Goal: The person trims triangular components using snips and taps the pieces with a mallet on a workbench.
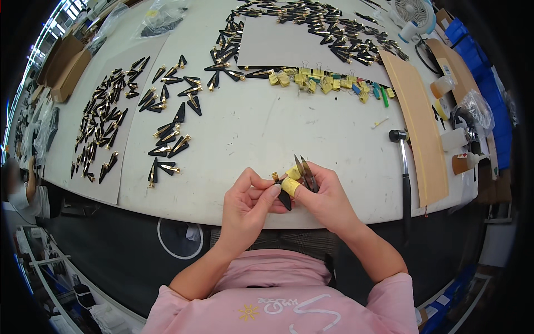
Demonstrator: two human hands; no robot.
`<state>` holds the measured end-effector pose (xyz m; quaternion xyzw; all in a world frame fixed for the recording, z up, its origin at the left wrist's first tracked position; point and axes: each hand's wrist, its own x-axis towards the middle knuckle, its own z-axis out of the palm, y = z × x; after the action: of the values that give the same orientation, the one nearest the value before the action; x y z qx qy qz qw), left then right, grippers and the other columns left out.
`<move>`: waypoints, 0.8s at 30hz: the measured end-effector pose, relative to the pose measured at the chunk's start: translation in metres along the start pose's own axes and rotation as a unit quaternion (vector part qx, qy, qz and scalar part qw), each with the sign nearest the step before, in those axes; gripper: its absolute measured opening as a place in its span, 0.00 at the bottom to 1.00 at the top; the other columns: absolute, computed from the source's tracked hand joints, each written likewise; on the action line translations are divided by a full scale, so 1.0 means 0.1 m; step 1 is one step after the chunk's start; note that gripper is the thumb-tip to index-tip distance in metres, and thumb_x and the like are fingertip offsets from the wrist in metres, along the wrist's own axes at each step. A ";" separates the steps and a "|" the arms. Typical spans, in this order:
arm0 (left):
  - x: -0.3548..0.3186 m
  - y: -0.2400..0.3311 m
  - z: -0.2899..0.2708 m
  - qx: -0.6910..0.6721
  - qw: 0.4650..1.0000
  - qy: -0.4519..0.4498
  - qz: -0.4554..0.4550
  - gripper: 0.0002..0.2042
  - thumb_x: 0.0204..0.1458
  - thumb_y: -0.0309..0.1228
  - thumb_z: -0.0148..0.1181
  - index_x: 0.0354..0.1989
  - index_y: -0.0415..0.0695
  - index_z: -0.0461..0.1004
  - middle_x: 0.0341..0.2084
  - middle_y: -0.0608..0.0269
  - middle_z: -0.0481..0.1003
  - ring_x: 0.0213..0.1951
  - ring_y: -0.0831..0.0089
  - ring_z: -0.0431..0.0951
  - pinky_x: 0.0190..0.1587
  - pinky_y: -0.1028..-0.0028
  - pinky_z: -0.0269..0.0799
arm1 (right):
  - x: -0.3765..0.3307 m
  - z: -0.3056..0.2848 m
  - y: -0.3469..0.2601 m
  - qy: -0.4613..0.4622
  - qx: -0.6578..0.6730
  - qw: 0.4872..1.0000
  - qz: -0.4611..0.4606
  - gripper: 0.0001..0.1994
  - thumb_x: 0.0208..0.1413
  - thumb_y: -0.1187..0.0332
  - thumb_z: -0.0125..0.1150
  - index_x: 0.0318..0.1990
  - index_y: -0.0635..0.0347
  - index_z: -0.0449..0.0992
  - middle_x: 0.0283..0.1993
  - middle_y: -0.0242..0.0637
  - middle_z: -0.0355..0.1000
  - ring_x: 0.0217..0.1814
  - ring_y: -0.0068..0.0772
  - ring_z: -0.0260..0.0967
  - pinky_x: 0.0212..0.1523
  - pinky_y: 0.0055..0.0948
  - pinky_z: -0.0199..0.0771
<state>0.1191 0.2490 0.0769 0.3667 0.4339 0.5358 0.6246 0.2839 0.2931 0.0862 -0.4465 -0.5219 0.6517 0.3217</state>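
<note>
Just inside the table's front edge, my left hand (248,201) pinches a black pointed tab with a gold metal fitting (285,199), its tip pointing down. My right hand (325,199) meets it there, with yellow tape wrapped around the thumb and a fingertip. Tucked in its fingers is a pair of snips (306,171), dark blades pointing away from me and slightly apart. The right thumb is beside the tab; whether it presses on it I cannot tell. Similar black and gold tabs (168,136) lie loosely to the left of my hands.
More tabs cover a grey board (129,106) at left and surround another board (311,44) at the back. Yellow-wrapped binder clips (325,83) line that board's near edge. A hammer (403,161), a tan strip of board (420,133), bottles (456,139) and a fan (413,15) stand right.
</note>
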 end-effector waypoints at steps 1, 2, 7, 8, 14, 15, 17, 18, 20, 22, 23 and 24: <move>0.00 0.01 0.00 0.005 1.000 0.001 -0.004 0.05 0.59 0.20 0.51 0.40 0.37 0.63 0.36 0.51 0.77 0.37 0.74 0.80 0.38 0.78 0.79 | 0.00 0.01 -0.01 0.005 0.022 1.000 0.001 0.06 0.54 0.74 0.56 0.38 0.66 0.73 0.29 0.26 0.70 0.30 0.12 0.64 0.31 0.16 0.65; 0.00 0.03 0.00 0.003 1.000 0.001 -0.003 0.05 0.59 0.20 0.51 0.40 0.37 0.63 0.36 0.51 0.77 0.37 0.74 0.80 0.38 0.78 0.79 | 0.01 0.02 -0.01 0.010 0.043 0.999 0.003 0.07 0.55 0.74 0.56 0.39 0.66 0.73 0.29 0.26 0.70 0.30 0.12 0.64 0.32 0.16 0.65; 0.01 0.09 0.04 0.020 0.999 -0.011 -0.023 0.10 0.57 0.23 0.55 0.45 0.36 0.66 0.35 0.55 0.78 0.38 0.75 0.80 0.41 0.78 0.76 | -0.02 0.03 -0.09 0.047 0.083 0.995 0.018 0.07 0.57 0.72 0.56 0.41 0.66 0.74 0.30 0.26 0.71 0.31 0.12 0.64 0.34 0.16 0.66; 0.01 0.09 0.05 0.020 1.000 -0.011 -0.022 0.10 0.57 0.23 0.55 0.45 0.36 0.66 0.35 0.55 0.78 0.38 0.75 0.80 0.41 0.78 0.76 | -0.03 0.02 -0.08 0.047 0.088 0.995 0.021 0.08 0.58 0.72 0.57 0.42 0.65 0.74 0.31 0.26 0.71 0.31 0.12 0.64 0.34 0.16 0.66; 0.00 0.11 0.02 0.066 0.997 -0.001 -0.047 0.08 0.56 0.24 0.58 0.41 0.34 0.72 0.33 0.62 0.76 0.34 0.79 0.77 0.40 0.80 0.74 | -0.06 -0.05 -0.09 0.053 0.104 0.993 0.022 0.10 0.59 0.68 0.58 0.44 0.63 0.74 0.34 0.27 0.72 0.32 0.13 0.64 0.37 0.17 0.65; -0.01 0.10 0.03 0.064 0.997 0.008 -0.032 0.08 0.55 0.24 0.59 0.41 0.34 0.73 0.33 0.63 0.76 0.35 0.79 0.76 0.40 0.80 0.73 | -0.07 -0.08 -0.09 0.052 0.104 0.993 0.022 0.10 0.59 0.68 0.58 0.44 0.63 0.74 0.34 0.27 0.72 0.32 0.13 0.64 0.37 0.17 0.65; -0.03 0.09 0.04 0.063 0.998 0.018 -0.016 0.09 0.55 0.23 0.59 0.42 0.34 0.73 0.33 0.64 0.75 0.35 0.80 0.76 0.40 0.80 0.72 | -0.09 -0.10 -0.08 0.026 0.113 0.992 0.053 0.10 0.59 0.69 0.58 0.45 0.63 0.75 0.34 0.27 0.72 0.32 0.12 0.63 0.36 0.17 0.65; -0.03 0.09 0.04 0.058 0.998 0.031 -0.002 0.09 0.54 0.23 0.59 0.42 0.34 0.73 0.33 0.64 0.76 0.37 0.80 0.75 0.41 0.80 0.71 | -0.09 -0.09 -0.08 0.025 0.113 0.992 0.052 0.10 0.59 0.69 0.58 0.45 0.63 0.75 0.34 0.27 0.72 0.32 0.12 0.63 0.36 0.17 0.65; -0.01 0.09 0.03 0.054 0.997 0.046 0.013 0.09 0.54 0.22 0.59 0.43 0.34 0.73 0.33 0.64 0.76 0.38 0.80 0.75 0.41 0.80 0.71 | -0.10 -0.05 -0.10 0.033 0.099 0.994 0.026 0.10 0.57 0.70 0.59 0.45 0.63 0.75 0.34 0.26 0.71 0.30 0.09 0.61 0.34 0.16 0.63; 0.01 0.09 0.01 0.079 0.994 0.027 0.073 0.09 0.54 0.21 0.59 0.43 0.34 0.73 0.35 0.64 0.76 0.39 0.80 0.76 0.42 0.80 0.71 | -0.11 -0.05 -0.02 0.036 0.082 0.996 0.001 0.10 0.56 0.70 0.59 0.44 0.63 0.74 0.34 0.25 0.71 0.30 0.09 0.60 0.33 0.15 0.63; 0.01 0.10 0.02 0.080 0.994 0.027 0.073 0.09 0.54 0.21 0.59 0.43 0.34 0.73 0.35 0.64 0.76 0.39 0.80 0.76 0.42 0.80 0.71 | -0.11 -0.05 0.01 0.039 0.064 0.997 -0.024 0.10 0.55 0.71 0.60 0.44 0.63 0.74 0.34 0.25 0.70 0.30 0.08 0.59 0.33 0.14 0.62; 0.00 0.11 0.02 0.073 0.995 0.024 0.067 0.09 0.54 0.21 0.59 0.43 0.34 0.74 0.36 0.62 0.76 0.38 0.79 0.75 0.42 0.80 0.71 | -0.11 -0.05 -0.01 0.038 0.066 0.997 -0.024 0.10 0.55 0.71 0.60 0.44 0.63 0.74 0.34 0.25 0.70 0.30 0.08 0.59 0.33 0.14 0.62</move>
<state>0.1176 0.2511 0.0877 0.4268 0.4614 0.5522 0.5477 0.2927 0.2856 0.0890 -0.4360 -0.4761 0.6594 0.3853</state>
